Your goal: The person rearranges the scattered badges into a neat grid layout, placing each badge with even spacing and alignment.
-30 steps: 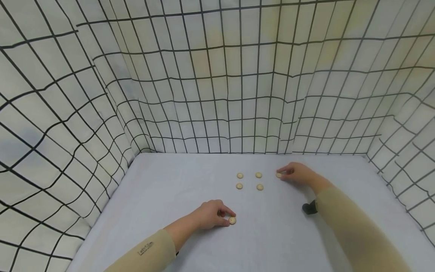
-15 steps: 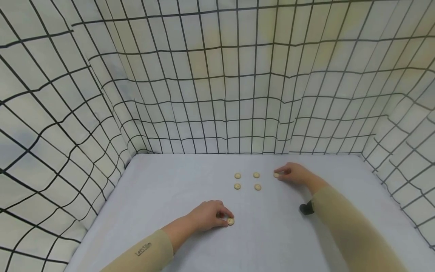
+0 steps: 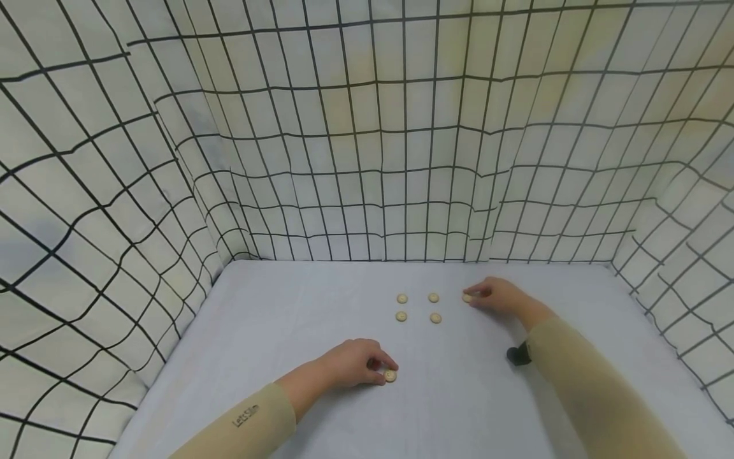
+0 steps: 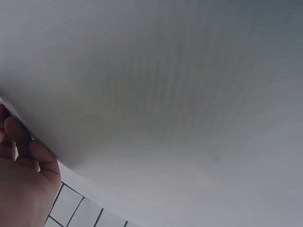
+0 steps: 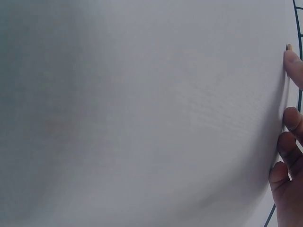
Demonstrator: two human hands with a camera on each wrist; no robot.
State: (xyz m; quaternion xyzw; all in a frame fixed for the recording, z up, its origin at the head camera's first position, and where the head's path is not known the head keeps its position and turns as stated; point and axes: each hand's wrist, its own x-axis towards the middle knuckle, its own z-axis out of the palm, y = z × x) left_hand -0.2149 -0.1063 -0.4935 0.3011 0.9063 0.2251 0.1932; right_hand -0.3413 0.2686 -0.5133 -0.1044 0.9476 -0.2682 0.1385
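Note:
In the head view my left hand (image 3: 357, 364) pinches a round beige button (image 3: 390, 375) with small holes between thumb and finger, low over the white tabletop nearer to me. Farther back on the right, my right hand (image 3: 500, 297) has thumb and fingertips on another beige button (image 3: 467, 298), partly covered by them. The button's thin edge (image 5: 289, 47) shows past a fingertip in the right wrist view. Only the curled fingers (image 4: 45, 156) of the left hand appear in the left wrist view; its button is hidden there.
Left of the right hand, several like buttons lie in two short rows, among them a back-left one (image 3: 402, 298) and a front-right one (image 3: 436, 317). A white sheet covers the table (image 3: 287, 299). Cloth walls with a black grid (image 3: 367, 159) enclose its back and sides.

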